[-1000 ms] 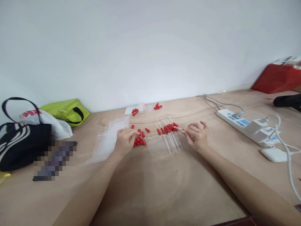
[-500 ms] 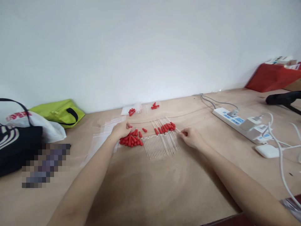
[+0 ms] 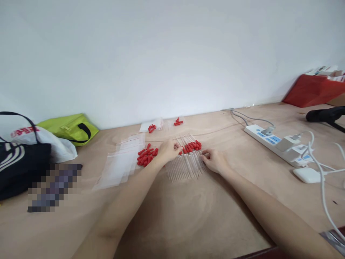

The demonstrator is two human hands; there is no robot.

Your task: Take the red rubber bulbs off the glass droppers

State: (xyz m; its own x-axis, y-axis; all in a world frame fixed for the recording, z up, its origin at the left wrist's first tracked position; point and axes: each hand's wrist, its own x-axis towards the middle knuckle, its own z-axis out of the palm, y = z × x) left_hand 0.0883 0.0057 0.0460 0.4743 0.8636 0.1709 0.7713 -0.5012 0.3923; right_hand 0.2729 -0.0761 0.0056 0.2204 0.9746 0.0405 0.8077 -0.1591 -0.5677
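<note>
A row of clear glass tubes (image 3: 185, 163) lies on the wooden table (image 3: 188, 216), some capped with red rubber bulbs (image 3: 192, 145). My left hand (image 3: 168, 151) rests at the row's left end, fingers curled toward the capped tubes; what it pinches is hidden. My right hand (image 3: 214, 160) sits at the row's right edge, fingers closed near a tube end. A loose pile of red bulbs (image 3: 147, 154) lies just left of my left hand. Clear zip bags (image 3: 121, 162) are spread further left.
Two small bags with red bulbs (image 3: 152, 126) lie by the wall. A green pouch (image 3: 71, 127) and black-and-white bags (image 3: 21, 154) sit at the left. A white power strip (image 3: 280, 144) with cables and a white adapter (image 3: 307, 174) lie at the right, a red box (image 3: 314, 90) behind.
My left hand has left the loose bulb pile and moved right to the left end of the tube row. The pile now lies bunched to its left. My right hand barely shifted.
</note>
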